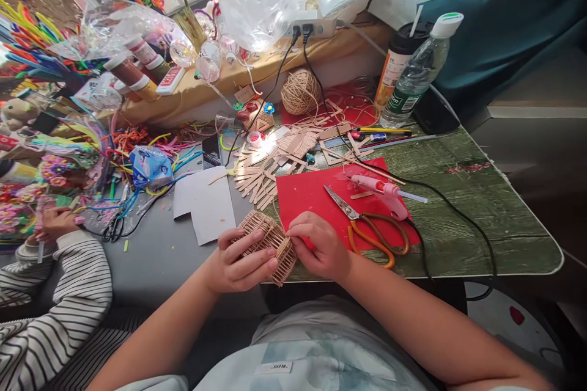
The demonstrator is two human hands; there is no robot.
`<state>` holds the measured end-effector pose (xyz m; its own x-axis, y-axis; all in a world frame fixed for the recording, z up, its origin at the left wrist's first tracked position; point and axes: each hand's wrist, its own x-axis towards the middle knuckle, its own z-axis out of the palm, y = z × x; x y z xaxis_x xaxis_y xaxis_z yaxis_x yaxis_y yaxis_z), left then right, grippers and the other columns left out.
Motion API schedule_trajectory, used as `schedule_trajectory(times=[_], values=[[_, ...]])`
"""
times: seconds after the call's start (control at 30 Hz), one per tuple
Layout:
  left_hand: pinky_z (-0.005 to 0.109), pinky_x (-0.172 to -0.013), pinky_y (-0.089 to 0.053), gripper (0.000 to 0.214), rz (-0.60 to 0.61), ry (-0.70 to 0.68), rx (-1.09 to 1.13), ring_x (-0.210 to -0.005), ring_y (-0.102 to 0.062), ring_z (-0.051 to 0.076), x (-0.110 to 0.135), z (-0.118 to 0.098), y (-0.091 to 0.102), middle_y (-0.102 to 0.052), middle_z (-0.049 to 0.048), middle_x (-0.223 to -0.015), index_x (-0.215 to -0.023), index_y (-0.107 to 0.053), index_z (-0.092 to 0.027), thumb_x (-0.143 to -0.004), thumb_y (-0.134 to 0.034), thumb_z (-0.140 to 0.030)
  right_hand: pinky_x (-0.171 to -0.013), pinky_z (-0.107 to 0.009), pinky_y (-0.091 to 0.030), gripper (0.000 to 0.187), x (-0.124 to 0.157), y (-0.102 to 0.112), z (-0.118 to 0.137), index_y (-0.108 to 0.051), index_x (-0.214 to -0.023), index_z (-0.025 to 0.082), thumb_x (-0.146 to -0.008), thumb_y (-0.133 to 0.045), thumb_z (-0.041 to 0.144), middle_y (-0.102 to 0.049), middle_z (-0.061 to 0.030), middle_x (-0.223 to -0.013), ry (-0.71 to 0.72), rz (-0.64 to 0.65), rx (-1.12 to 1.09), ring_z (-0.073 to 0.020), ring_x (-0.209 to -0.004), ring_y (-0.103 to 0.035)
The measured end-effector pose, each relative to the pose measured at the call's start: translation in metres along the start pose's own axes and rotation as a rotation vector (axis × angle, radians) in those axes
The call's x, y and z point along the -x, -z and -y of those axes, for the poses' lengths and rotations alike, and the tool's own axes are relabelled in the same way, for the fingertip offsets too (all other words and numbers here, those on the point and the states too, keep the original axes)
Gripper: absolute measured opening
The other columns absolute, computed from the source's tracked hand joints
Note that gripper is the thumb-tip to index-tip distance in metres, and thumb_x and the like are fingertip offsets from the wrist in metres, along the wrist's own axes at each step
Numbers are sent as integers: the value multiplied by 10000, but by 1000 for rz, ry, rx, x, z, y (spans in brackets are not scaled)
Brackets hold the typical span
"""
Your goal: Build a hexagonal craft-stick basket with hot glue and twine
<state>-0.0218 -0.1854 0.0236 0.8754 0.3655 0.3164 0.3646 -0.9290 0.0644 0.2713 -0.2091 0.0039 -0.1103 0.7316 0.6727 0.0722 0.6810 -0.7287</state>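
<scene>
My left hand [245,259] is wrapped round a small woven twine-and-stick basket [285,256], held tilted over the table's front edge. At the basket's right side, my right hand [320,245] pinches a thin strand of twine [277,210] against the weave; the fingertips partly hide it. Just right of that hand lie scissors [367,220] with orange handles, blades apart, on a red sheet [302,192]. A pink hot glue gun [383,188] with a clear glue stick rests on the same sheet, beyond the scissors.
Wooden craft sticks [261,180] lie in a heap behind the basket, near a ball of twine [300,91]. A water bottle [415,79] stands back right. Black cords [452,211] cross the table's right side. At far left, another person's hands [57,223] are at work.
</scene>
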Motion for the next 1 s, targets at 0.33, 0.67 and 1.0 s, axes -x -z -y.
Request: schedule_trajectory(times=[0.33,0.67,1.0], values=[[573,-1218,-410,1102,77,354,286,-1484,-483,399,-76,-19,35,-526,189,-1549,-1624,-288,-253,-707,-877,-412,-751,-296,-475,125,2,-20,-27,-675,-913,247,-965,-686,360,-663,13,-842,-749,-133,-380,-181,-796,-596],[627,-1260,-339,1138,159,573,360,-1530,-393,440,-115,-18,43,-407,193,-1640,-1578,-410,-262,-590,-945,-444,-664,-269,-491,357,-4,-20,-38,-667,-906,224,-827,-826,534,-714,19,-801,-914,-321,-645,-151,-675,-622],[628,-1321,-285,1273,125,644,498,-1671,-111,422,-105,-23,45,-72,130,-1802,-1722,-135,-358,-731,-915,-533,-721,-299,-528,324,-3,-18,-45,-708,-937,242,-807,-865,494,-767,19,-854,-889,-517,-688,-172,-736,-676]])
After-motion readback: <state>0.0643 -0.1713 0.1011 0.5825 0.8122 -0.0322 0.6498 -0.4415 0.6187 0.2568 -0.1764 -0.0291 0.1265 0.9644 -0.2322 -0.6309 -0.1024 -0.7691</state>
